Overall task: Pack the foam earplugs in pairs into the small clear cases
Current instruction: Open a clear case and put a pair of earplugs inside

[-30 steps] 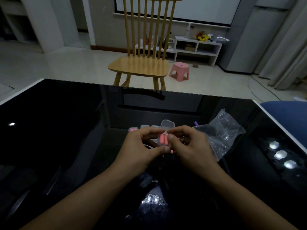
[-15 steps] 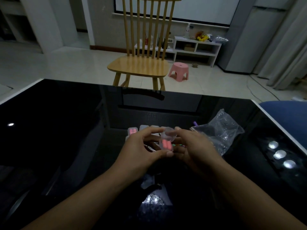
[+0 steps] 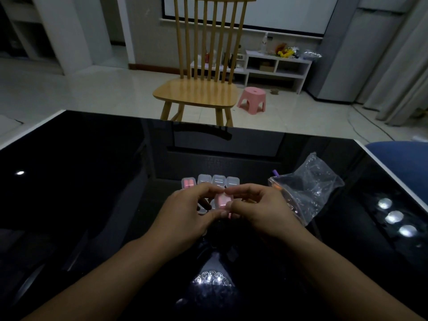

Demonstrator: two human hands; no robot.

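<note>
A small clear case with pink foam earplugs inside is pinched between both hands above the black table, its lid down. My left hand grips it from the left with thumb below and fingers on top. My right hand grips it from the right the same way. Behind the hands a row of small clear cases stands on the table: the leftmost case holds pink earplugs, the three clear cases beside it look unfilled. Another clear case shows partly under my left fingers.
A crumpled clear plastic bag lies right of my right hand, with a purple earplug at its far edge. The glossy black table ends in a white rim. A wooden chair stands beyond the far edge.
The case's lid, upright a second ago, has come down over the pink earplugs. Both hands have stayed on the case and closed in around it.
</note>
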